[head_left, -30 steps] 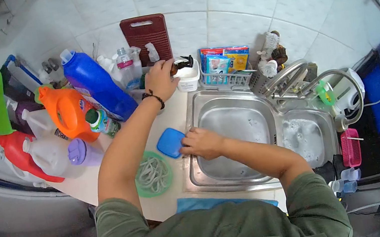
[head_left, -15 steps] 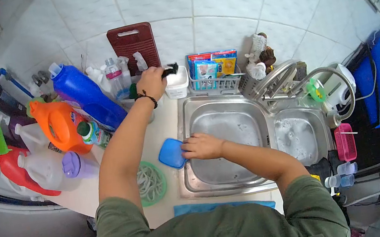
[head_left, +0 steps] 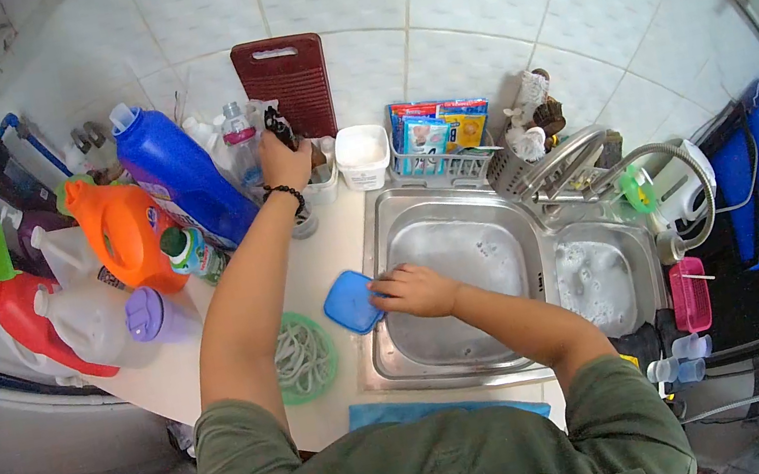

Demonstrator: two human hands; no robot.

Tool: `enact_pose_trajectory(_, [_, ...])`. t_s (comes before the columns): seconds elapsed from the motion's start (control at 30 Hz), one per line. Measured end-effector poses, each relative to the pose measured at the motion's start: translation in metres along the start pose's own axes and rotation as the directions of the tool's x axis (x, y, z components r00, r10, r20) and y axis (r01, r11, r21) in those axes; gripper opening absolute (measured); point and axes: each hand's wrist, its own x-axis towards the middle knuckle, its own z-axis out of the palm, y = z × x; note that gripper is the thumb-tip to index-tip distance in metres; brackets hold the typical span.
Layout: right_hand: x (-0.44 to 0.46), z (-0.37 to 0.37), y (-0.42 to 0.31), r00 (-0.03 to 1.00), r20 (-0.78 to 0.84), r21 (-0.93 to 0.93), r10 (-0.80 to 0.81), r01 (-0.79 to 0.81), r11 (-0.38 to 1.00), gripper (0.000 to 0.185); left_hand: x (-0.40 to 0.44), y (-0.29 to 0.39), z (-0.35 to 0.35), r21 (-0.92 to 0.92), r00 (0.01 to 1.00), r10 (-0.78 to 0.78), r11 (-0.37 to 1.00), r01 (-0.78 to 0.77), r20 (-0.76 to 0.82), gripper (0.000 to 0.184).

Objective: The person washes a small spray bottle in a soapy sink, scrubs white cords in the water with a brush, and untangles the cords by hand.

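Observation:
My left hand (head_left: 286,164) is closed on a black spray nozzle (head_left: 278,128), in front of the dark red washboard (head_left: 303,88); whatever is below the nozzle is hidden by the hand. Beside that hand, to its right, stands the white square tub (head_left: 363,156). My right hand (head_left: 417,291) grips the right edge of a blue square lid (head_left: 351,303) at the left rim of the sink. Just below and left of the lid, a green bowl (head_left: 331,362) holds pale rings or bands.
Blue (head_left: 175,171), orange (head_left: 120,232) and red detergent bottles crowd the left counter, with a purple-lidded cup (head_left: 146,315). A steel double sink (head_left: 456,269) has a faucet (head_left: 581,171) behind it. A grey basket (head_left: 443,165) holds packets. A blue cloth (head_left: 441,411) lies in front.
My left hand has moved left, away from the white tub, with the black nozzle now upright above it. My right hand stays at the blue lid. The camera view has shifted slightly.

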Motion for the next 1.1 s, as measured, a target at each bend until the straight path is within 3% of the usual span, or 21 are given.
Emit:
enact_pose_trajectory(0.03, [-0.004,0.001,0.002,1.000,0.019,0.022,-0.002,0.001,1.000,0.030,0.002,-0.005,0.002,-0.014,1.000,-0.002,1.000,0.002,-0.004,0.045])
enact_pose_trajectory(0.17, [0.002,-0.017,-0.001,0.998,-0.060,0.027,-0.006,0.008,1.000,0.024,0.002,-0.001,0.001,-0.416,0.967,-0.240,0.874,0.252,0.081,0.052])
enact_pose_trajectory(0.27, [0.017,-0.023,-0.006,0.993,-0.114,-0.014,0.007,-0.009,1.000,0.017,-0.003,0.021,-0.023,-0.406,0.815,-0.431,0.714,0.571,0.387,0.052])
enact_pose_trajectory(0.37, [0.015,0.004,-0.001,0.996,-0.093,-0.039,-0.014,0.010,0.999,0.011,-0.016,0.036,-0.040,-0.422,0.748,-0.421,0.634,0.648,0.514,0.061])
enact_pose_trajectory(0.47, [0.008,0.005,-0.001,0.997,-0.079,-0.030,-0.016,0.013,0.999,0.010,-0.028,0.037,-0.049,-0.449,0.815,-0.427,0.684,0.575,0.393,0.072])
enact_pose_trajectory(0.5, [0.008,0.001,-0.002,0.993,-0.116,-0.024,-0.016,0.013,1.000,0.011,-0.034,0.035,-0.054,-0.488,0.884,-0.332,0.741,0.461,0.330,0.082])
enact_pose_trajectory(0.53, [0.009,-0.002,-0.001,0.988,-0.156,-0.021,-0.014,0.011,1.000,0.012,-0.038,0.031,-0.058,-0.417,0.936,-0.256,0.844,0.338,0.240,0.080])
enact_pose_trajectory(0.6, [0.011,-0.017,-0.001,0.962,-0.235,0.154,0.139,-0.104,0.983,0.015,-0.047,0.024,-0.067,-0.228,0.995,-0.053,0.971,0.072,0.087,0.075])
enact_pose_trajectory(0.63, [0.014,-0.027,0.000,0.940,-0.264,0.241,0.218,-0.154,0.958,0.016,-0.053,0.028,-0.075,-0.209,0.987,0.056,0.978,-0.024,0.149,0.070])
enact_pose_trajectory(0.67, [0.018,-0.038,-0.001,0.871,-0.220,0.418,0.439,-0.323,0.849,0.017,-0.059,0.032,-0.084,-0.195,0.964,0.163,0.973,-0.122,0.212,0.065])
enact_pose_trajectory(0.73, [0.027,-0.057,0.003,0.625,-0.019,0.691,0.781,-0.556,0.462,0.017,-0.064,0.038,-0.089,-0.228,0.922,0.293,0.944,-0.238,0.254,0.059])
enact_pose_trajectory(0.8, [0.038,-0.031,0.038,0.412,-0.205,0.809,0.888,-0.439,0.391,0.015,-0.068,0.040,-0.081,-0.303,0.914,0.345,0.913,-0.274,0.214,0.055])
enact_pose_trajectory(0.87, [0.055,-0.038,0.067,0.197,-0.128,0.959,0.972,-0.225,0.172,0.021,-0.068,0.045,-0.075,-0.257,0.924,0.339,0.922,-0.290,0.175,0.055])
enact_pose_trajectory(0.97, [0.091,-0.070,0.085,-0.051,0.121,0.993,0.991,-0.005,-0.121,0.029,-0.072,0.058,-0.075,-0.251,0.922,0.353,0.918,-0.308,0.160,0.051])
enact_pose_trajectory(1.1, [0.119,-0.069,0.111,-0.128,0.130,0.986,0.983,-0.084,-0.142,0.032,-0.088,0.067,-0.092,-0.291,0.861,0.497,0.844,-0.451,0.109,0.049])
